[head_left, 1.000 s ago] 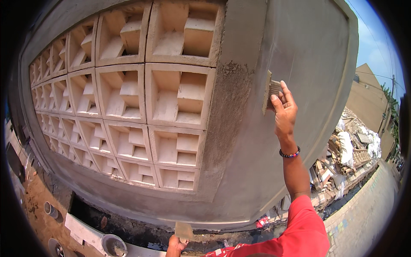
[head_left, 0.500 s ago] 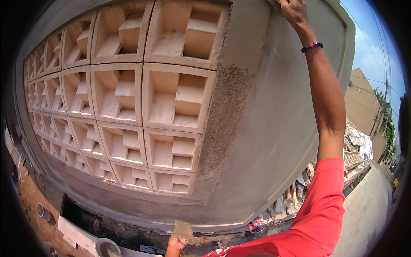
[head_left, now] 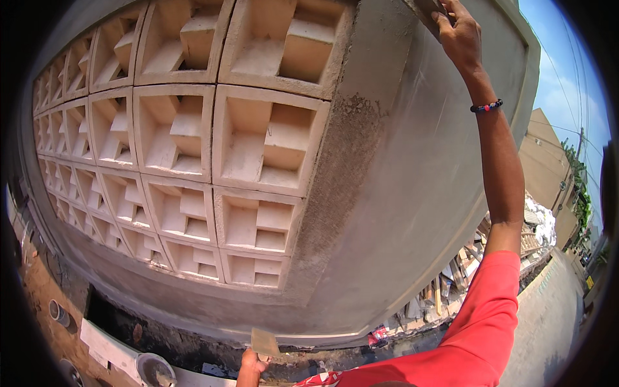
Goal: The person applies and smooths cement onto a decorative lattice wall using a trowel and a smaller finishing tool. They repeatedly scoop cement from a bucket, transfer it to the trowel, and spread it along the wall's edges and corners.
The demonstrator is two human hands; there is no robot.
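My left fingers (head_left: 260, 366) are gripping a flat tan board (head_left: 264, 341), right fingers (head_left: 444, 23) a brown float (head_left: 425, 11); a round grey bucket (head_left: 153, 357) is holding something unclear.

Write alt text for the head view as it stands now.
A raised right hand holds a flat tool at a grey wall, beside pale hollow blocks. Below, the left hand holds a board. Buckets stand at lower left; rubble lies at right.

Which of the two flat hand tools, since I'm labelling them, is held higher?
The flat tool in the right hand, beside the grey wall, at the picture's top edge; the squarish board in the left hand is low, near the bottom edge.
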